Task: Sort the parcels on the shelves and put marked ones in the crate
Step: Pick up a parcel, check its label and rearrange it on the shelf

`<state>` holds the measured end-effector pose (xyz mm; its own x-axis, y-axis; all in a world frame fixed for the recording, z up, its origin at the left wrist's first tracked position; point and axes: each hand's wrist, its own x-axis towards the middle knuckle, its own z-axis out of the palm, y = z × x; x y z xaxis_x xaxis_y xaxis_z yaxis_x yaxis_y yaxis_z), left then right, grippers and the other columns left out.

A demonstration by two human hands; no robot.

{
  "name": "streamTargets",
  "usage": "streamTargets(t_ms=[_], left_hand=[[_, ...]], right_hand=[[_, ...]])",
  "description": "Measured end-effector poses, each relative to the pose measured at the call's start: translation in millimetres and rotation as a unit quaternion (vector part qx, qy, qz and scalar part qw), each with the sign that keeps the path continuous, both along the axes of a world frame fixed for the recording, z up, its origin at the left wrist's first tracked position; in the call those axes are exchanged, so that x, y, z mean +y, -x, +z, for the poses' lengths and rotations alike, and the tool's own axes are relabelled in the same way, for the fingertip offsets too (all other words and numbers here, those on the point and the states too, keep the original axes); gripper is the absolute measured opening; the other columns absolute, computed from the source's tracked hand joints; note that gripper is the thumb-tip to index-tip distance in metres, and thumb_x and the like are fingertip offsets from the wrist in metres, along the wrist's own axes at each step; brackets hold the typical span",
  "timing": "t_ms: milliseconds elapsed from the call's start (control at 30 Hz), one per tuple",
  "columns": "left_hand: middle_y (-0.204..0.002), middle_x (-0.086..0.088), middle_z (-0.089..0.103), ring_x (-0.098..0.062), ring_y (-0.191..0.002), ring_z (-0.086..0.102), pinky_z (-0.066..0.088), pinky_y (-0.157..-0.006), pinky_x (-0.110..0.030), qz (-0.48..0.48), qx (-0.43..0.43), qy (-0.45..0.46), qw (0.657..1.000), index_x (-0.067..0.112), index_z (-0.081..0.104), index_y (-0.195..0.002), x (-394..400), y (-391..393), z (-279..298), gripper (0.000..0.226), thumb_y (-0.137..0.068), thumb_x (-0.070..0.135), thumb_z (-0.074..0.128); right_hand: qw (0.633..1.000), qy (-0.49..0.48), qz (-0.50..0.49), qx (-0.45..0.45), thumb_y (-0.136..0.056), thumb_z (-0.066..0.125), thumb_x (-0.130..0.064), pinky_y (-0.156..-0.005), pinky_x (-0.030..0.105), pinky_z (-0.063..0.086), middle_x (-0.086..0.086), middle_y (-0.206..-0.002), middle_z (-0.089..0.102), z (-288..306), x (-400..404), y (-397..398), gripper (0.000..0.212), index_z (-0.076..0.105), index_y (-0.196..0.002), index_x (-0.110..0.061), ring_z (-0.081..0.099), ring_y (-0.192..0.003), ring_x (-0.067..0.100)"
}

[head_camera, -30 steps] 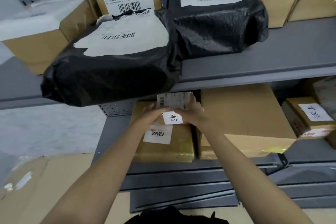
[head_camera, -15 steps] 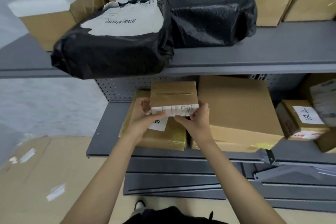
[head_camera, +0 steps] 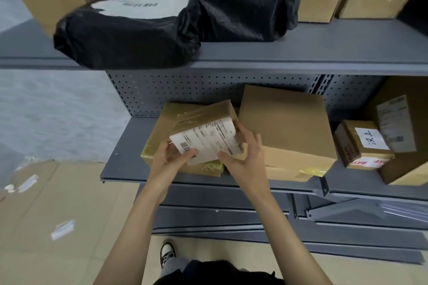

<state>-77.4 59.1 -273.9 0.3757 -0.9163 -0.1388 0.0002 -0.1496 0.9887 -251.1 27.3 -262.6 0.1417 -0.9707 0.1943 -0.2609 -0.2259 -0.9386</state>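
Tilted since half a second ago: small parcel (head_camera: 208, 132), printed label now turned up toward me; held above the flat taped box (head_camera: 166, 120) on the lower shelf (head_camera: 120, 166); my left hand (head_camera: 170, 158) grips its near-left corner, thumb on the label; my right hand (head_camera: 245, 157) curls round its right edge; large carton (head_camera: 284, 122) just beside.

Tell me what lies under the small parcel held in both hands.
Under the small parcel, gripped by the left hand and right hand, a flat taped box lies on the lower shelf. The parcel and hands cover most of its top, so any label is hidden.
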Motion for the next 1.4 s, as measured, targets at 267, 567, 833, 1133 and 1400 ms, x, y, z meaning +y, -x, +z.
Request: streamTargets(t_ms=[267,567,833,1133,1400], left_hand=[[-0.099,0.002,0.073,-0.013,-0.086,0.07,0.054,-0.068,-0.017,-0.016,0.012,-0.028,0.999,0.017,0.065,-0.109,-4,7,9,0.031,-0.09,0.039,0.054],[-0.113,0.002,0.067,-0.018,-0.095,0.067,0.048,-0.093,-0.033,-0.023,-0.002,-0.006,1.0,0.024,0.066,-0.102,-2,6,16,0.014,-0.091,0.026,0.057],[-0.102,-0.002,0.07,-0.017,-0.098,0.066,0.05,-0.09,-0.031,-0.029,-0.027,0.065,0.997,0.02,0.067,-0.094,-5,1,40,0.012,-0.083,0.014,0.068],[-0.102,0.003,0.064,-0.003,-0.087,0.062,0.053,-0.071,-0.019,0.007,-0.076,0.103,0.992,0.021,0.064,-0.093,-12,9,45,0.012,-0.083,0.019,0.069],[-0.115,-0.009,0.065,-0.017,-0.095,0.067,0.057,-0.077,-0.022,0.019,0.016,0.012,1.0,0.014,0.059,-0.114,-17,-3,22,0.02,-0.096,0.014,0.05]], right_hand=[[0.999,-0.014,-0.007,-0.052,-0.067,0.069,-0.03,-0.096,0.021,0.038,-0.018,-0.119,0.051,12,2,18,0.066,0.041,-0.127,-0.036,0.046,-0.115,0.016],[0.98,-0.083,-0.017,-0.178,-0.08,0.064,0.008,-0.083,0.011,0.046,-0.006,-0.119,0.056,7,-4,35,0.057,0.043,-0.122,-0.024,0.052,-0.104,-0.003],[0.953,-0.167,-0.023,-0.253,-0.074,0.069,-0.009,-0.096,0.037,0.047,0.005,-0.122,0.062,-7,-8,30,0.056,0.047,-0.125,-0.017,0.056,-0.116,0.02],[0.92,-0.226,-0.049,-0.315,-0.088,0.061,-0.008,-0.091,0.029,0.05,0.005,-0.116,0.064,-4,-7,26,0.043,0.046,-0.127,-0.014,0.062,-0.098,0.014],[0.948,-0.149,-0.017,-0.282,-0.085,0.066,-0.014,-0.088,0.018,0.047,-0.01,-0.108,0.069,14,-5,29,0.033,0.06,-0.118,-0.02,0.061,-0.106,0.003]])
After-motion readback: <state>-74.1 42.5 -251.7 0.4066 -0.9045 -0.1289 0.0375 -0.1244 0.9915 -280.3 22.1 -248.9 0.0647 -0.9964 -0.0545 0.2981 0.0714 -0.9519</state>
